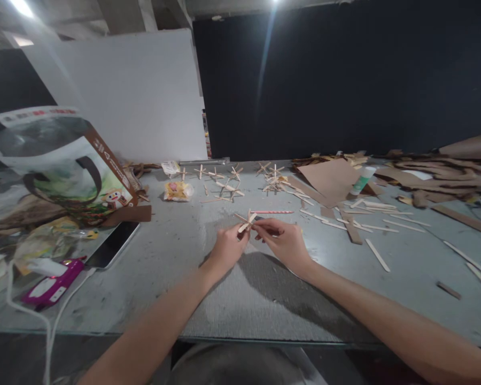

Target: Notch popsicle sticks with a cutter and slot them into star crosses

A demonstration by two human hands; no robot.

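A small cross of pale, flat wooden sticks (247, 221) is held near the middle of the grey tabletop surface (164, 299), between its front and back edges. The left hand (230, 247) pinches it between the fingers; the right hand (286, 243) brings thumb and forefinger together at its right side, but whether they grip a stick or only touch it cannot be told. The step in hand looks like fitting or adjusting the joint; the next move likely calls for a steady left pinch and fine right-hand alignment. Similar crossed-stick pieces (230, 188) stand towards the back edge, and loose pale sticks (377, 255) lie towards the right edge.

The fingers cover the joint, so any glue there is hidden. A dark item behind the right fingers is mostly blocked, beside a red-and-white striped pencil-like rod (274, 212). The surface's side edges are cut off.
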